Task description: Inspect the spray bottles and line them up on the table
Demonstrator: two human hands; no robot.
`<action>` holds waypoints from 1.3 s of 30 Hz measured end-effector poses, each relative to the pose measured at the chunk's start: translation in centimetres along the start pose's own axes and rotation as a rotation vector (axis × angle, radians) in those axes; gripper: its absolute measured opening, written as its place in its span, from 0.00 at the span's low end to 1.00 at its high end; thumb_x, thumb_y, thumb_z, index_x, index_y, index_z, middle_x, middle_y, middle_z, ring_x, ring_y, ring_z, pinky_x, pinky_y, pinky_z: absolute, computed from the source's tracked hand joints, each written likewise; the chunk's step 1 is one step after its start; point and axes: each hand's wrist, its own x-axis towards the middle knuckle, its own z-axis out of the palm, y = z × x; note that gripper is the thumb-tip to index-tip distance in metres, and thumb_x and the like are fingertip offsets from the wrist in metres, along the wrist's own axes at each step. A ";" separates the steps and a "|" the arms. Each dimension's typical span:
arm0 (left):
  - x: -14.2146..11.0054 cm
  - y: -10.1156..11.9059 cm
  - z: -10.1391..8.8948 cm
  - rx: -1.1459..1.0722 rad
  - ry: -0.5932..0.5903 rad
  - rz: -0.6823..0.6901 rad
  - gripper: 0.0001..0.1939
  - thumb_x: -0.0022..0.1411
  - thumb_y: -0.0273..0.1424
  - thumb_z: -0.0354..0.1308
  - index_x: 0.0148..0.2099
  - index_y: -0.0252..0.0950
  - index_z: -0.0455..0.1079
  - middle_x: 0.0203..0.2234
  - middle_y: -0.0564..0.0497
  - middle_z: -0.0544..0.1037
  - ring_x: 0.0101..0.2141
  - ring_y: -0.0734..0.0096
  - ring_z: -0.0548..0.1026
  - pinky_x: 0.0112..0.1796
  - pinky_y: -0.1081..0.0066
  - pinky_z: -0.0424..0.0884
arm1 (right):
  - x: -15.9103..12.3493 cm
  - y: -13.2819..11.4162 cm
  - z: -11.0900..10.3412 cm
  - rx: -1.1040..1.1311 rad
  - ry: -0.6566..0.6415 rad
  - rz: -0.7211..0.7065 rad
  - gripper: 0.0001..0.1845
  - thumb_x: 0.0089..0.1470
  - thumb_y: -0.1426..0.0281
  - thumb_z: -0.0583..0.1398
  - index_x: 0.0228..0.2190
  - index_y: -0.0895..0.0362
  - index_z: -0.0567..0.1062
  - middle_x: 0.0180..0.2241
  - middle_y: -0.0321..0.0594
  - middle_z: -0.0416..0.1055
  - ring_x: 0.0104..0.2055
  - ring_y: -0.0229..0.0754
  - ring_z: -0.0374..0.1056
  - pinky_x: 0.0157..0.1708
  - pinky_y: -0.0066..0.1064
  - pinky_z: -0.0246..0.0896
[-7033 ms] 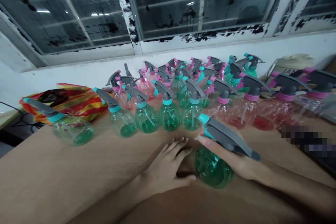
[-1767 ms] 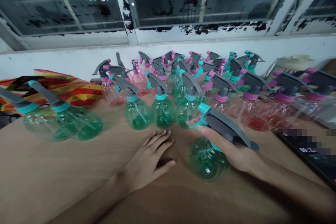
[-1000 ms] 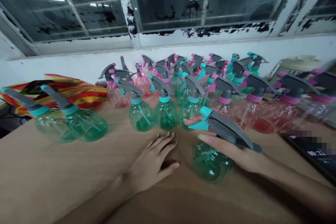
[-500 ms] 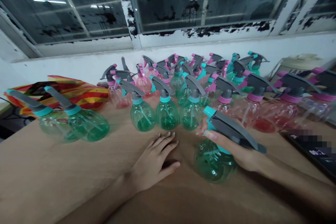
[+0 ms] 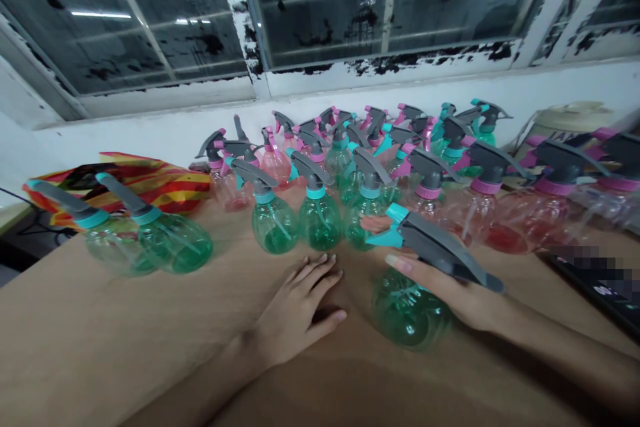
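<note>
My right hand (image 5: pixel 463 297) is wrapped round the neck of a green spray bottle (image 5: pixel 413 313) with a grey and turquoise spray head. The thumb lies along the near side, and some fingertips show beyond the turquoise trigger (image 5: pixel 387 237). The bottle is slightly tilted; whether its base touches the table I cannot tell. To its left, my left hand (image 5: pixel 300 310) lies flat on the table with the fingers spread, holding nothing. Just past those fingers stand a green spray bottle (image 5: pixel 320 223) and its neighbours in a row.
Several pink spray bottles (image 5: pixel 505 237) and green ones crowd the back and right of the wooden table (image 5: pixel 125 347). Two green bottles (image 5: pixel 180 243) lean at left beside a red-yellow bag (image 5: pixel 165 180). A phone (image 5: pixel 595 290) lies at right. A window (image 5: pixel 400 7) is behind.
The trigger of the held bottle has swung outward, and the fingertips in front of it have moved up and out. My left hand stays flat. The view has shifted slightly.
</note>
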 end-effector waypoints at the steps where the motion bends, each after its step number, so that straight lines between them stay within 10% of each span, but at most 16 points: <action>1: 0.0 0.0 0.0 -0.001 -0.003 0.000 0.26 0.65 0.43 0.52 0.61 0.36 0.57 0.61 0.45 0.57 0.61 0.59 0.54 0.58 0.55 0.53 | 0.0 0.0 0.0 0.004 0.004 -0.004 0.17 0.54 0.62 0.59 0.46 0.48 0.71 0.42 0.37 0.74 0.47 0.48 0.69 0.49 0.44 0.64; 31: 0.0 0.0 0.0 -0.001 -0.004 0.003 0.26 0.65 0.43 0.52 0.60 0.36 0.58 0.61 0.45 0.58 0.61 0.59 0.54 0.58 0.55 0.53 | 0.1 -0.1 -0.2 0.012 -0.021 0.029 0.09 0.55 0.60 0.57 0.30 0.51 0.72 0.28 0.35 0.72 0.32 0.43 0.69 0.36 0.38 0.67; 39: 0.0 0.0 0.2 0.014 0.000 0.005 0.26 0.65 0.43 0.53 0.60 0.35 0.58 0.61 0.45 0.58 0.60 0.60 0.55 0.58 0.56 0.53 | 0.3 -0.2 0.1 0.067 0.006 -0.032 0.14 0.53 0.60 0.59 0.42 0.47 0.73 0.39 0.37 0.75 0.48 0.48 0.68 0.51 0.42 0.61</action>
